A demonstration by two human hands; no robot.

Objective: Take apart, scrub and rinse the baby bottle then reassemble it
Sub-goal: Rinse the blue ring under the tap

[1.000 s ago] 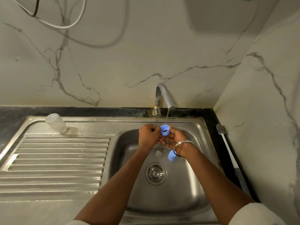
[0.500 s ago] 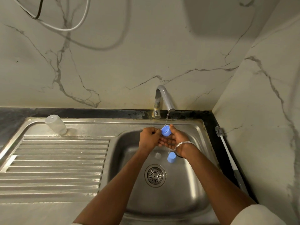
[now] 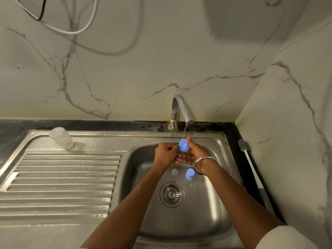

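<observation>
A thin stream of water falls from the grey tap (image 3: 183,108) onto a small blue bottle ring (image 3: 184,145). My right hand (image 3: 195,152) holds the ring, thumb on its far side and palm turned up beneath it. My left hand (image 3: 166,153) is curled beside it, fingertips pinching the ring's left edge. A second blue part, the cap (image 3: 190,174), lies in the sink basin (image 3: 206,203) below my right wrist, with a small clear teat (image 3: 174,172) to its left. The clear bottle body (image 3: 61,138) lies upside down on the drainboard's far left corner.
A long bottle brush (image 3: 253,175) with a white handle lies on the dark counter strip right of the sink, along the marble wall. The drain strainer (image 3: 172,194) sits mid-basin. The ribbed drainboard (image 3: 59,180) spreads to the left. Cables hang on the back wall.
The blue ring has turned in my hands under the stream, its opening tipping from facing up toward the left. Both hands stay in the same place.
</observation>
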